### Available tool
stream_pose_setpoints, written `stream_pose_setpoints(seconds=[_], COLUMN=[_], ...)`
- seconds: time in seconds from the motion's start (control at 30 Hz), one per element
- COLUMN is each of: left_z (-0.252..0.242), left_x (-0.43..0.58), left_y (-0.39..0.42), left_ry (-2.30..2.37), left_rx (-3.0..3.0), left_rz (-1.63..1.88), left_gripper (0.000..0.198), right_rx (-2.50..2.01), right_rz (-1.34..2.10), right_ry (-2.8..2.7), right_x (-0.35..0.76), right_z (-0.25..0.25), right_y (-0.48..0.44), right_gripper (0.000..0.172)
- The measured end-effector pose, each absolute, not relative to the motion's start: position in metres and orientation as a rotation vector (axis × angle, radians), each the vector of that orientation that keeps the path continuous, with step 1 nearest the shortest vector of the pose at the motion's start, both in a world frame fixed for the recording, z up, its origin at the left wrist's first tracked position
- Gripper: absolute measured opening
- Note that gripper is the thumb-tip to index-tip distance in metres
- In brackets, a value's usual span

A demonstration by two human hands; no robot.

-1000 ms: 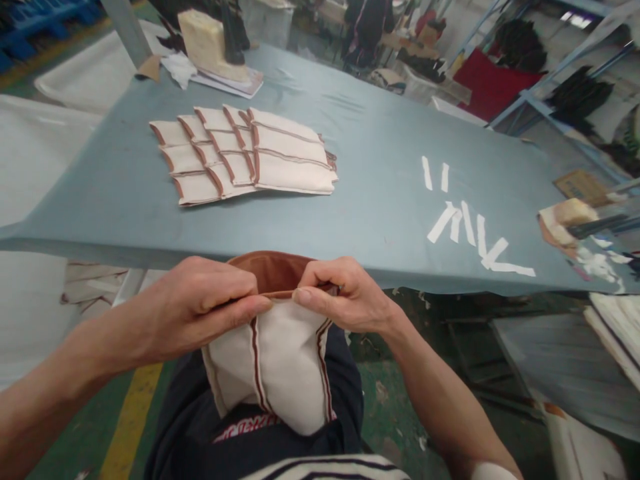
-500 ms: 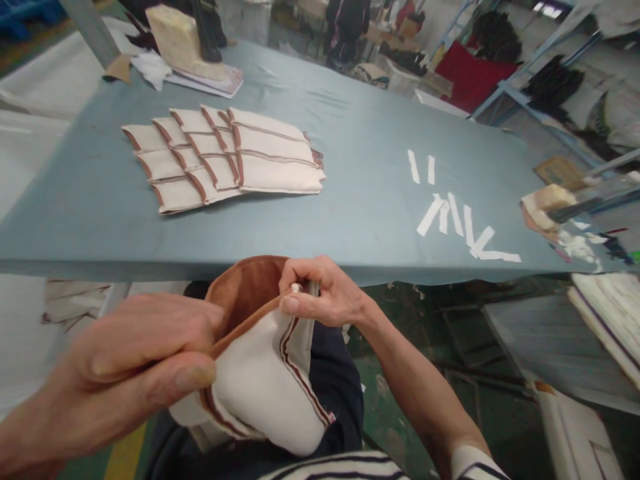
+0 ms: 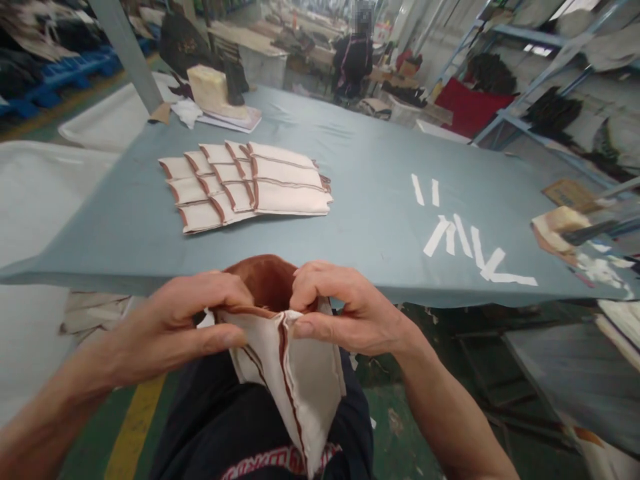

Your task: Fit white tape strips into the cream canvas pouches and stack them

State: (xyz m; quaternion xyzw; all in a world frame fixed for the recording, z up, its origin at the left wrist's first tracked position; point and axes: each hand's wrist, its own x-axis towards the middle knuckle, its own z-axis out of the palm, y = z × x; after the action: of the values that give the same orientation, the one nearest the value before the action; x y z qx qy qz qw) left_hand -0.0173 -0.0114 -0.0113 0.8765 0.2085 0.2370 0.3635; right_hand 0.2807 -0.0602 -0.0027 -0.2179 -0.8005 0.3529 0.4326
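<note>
A cream cloth pouch (image 3: 305, 380) with brown trim and a rust-brown lining hangs over my lap, below the table's near edge. My left hand (image 3: 185, 327) pinches the left side of its open mouth, thumb on the outside. My right hand (image 3: 345, 310) grips the right side of the mouth, fingers curled over the rim. The brown lining (image 3: 265, 283) shows between the two hands. Both hands are closed on the cloth.
A grey-blue table (image 3: 360, 220) stretches ahead. On it lie a fanned stack of finished cream pouches (image 3: 245, 183), several white tape strips (image 3: 465, 240), and a foam block on papers (image 3: 215, 93). A person stands beyond the far end. Shelving stands at right.
My left hand has come back toward the right hand, and the pouch mouth is now held closer together. The pouch has turned, hanging more to the right. The view tilted up.
</note>
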Motion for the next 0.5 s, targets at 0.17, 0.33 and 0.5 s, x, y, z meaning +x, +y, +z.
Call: stream_pose_setpoints(seconds=[0.17, 0.33, 0.5], left_z=[-0.003, -0.003, -0.002], left_x=[0.017, 0.018, 0.013], left_y=[-0.008, -0.007, -0.006], left_ry=[0.391, 0.367, 0.371], left_rx=[2.052, 2.018, 2.032], left_rz=[0.619, 0.535, 0.483], left_gripper=[0.017, 0.022, 0.026], right_rx=[-0.608, -0.652, -0.654], right_rz=[0.920, 0.974, 0.981], right_ry=[-2.021, -2.012, -2.024], right_x=[0.280, 0.283, 0.276], right_z=[-0.004, -0.016, -0.022], right_y=[-0.060, -0.058, -0.059], right_gripper=[0.031, 0.035, 0.032])
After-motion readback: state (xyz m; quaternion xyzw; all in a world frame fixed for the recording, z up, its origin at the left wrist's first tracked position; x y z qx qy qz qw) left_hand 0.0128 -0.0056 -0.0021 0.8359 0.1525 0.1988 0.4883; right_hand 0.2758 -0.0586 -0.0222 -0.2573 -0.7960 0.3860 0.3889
